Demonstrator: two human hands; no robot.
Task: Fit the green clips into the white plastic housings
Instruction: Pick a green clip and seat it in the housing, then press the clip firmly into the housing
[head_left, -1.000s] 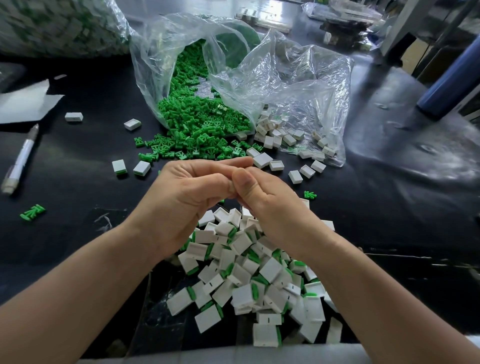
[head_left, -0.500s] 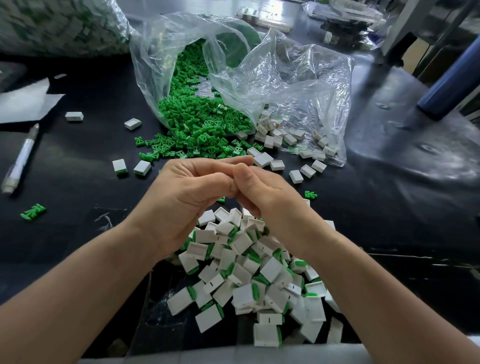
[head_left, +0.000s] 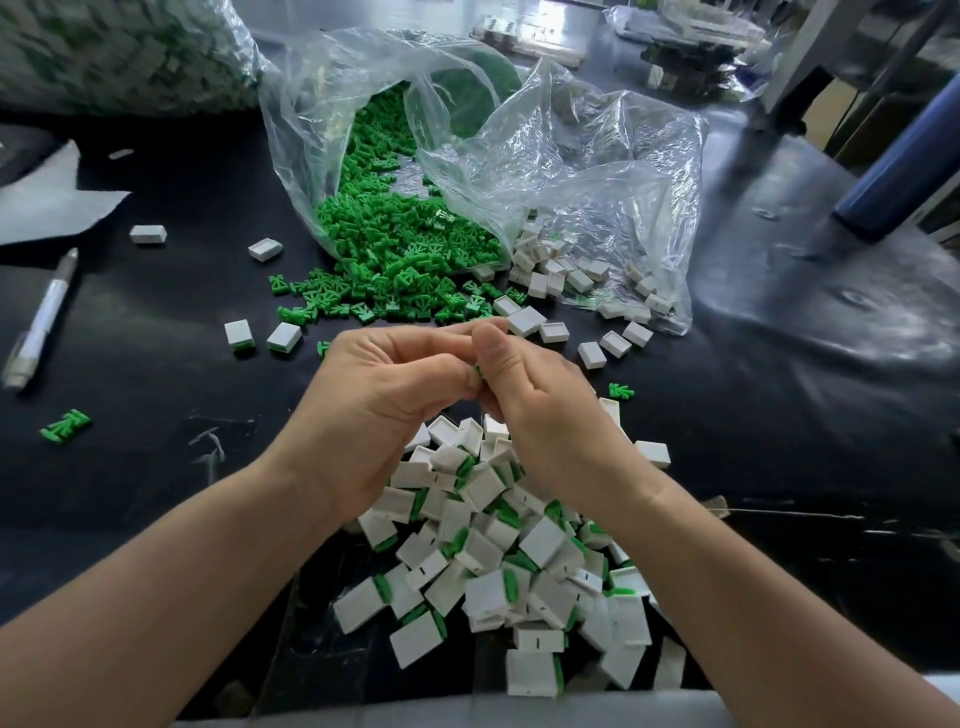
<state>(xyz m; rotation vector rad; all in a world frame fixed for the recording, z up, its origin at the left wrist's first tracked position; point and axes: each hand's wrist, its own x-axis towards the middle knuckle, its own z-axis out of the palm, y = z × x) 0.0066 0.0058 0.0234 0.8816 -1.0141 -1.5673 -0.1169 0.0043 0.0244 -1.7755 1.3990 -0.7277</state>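
- Head view looks down on a black counter (head_left: 156, 467) strewn with small parts.
- Two clear bags (head_left: 597, 171) lie open at the back. Loose green clips (head_left: 395, 249) spill from the left one and empty white housings (head_left: 550, 275) from the right.
- Nearest the person sits a pile of fitted housings (head_left: 498, 571), white with green edges showing.
- Above that pile the left hand (head_left: 379, 395) and right hand (head_left: 545, 410) meet, fingers curled and thumbs touching. The grip of both pinches one small piece, and only a sliver of a green clip (head_left: 478, 371) shows between the thumbs. Whether a housing surrounds it cannot be told.
- Paper (head_left: 47, 202) lies at the far left, with a pen (head_left: 41, 317) in front of it.
- One stray clip (head_left: 66, 426) lies near the pen, well apart from the hands.
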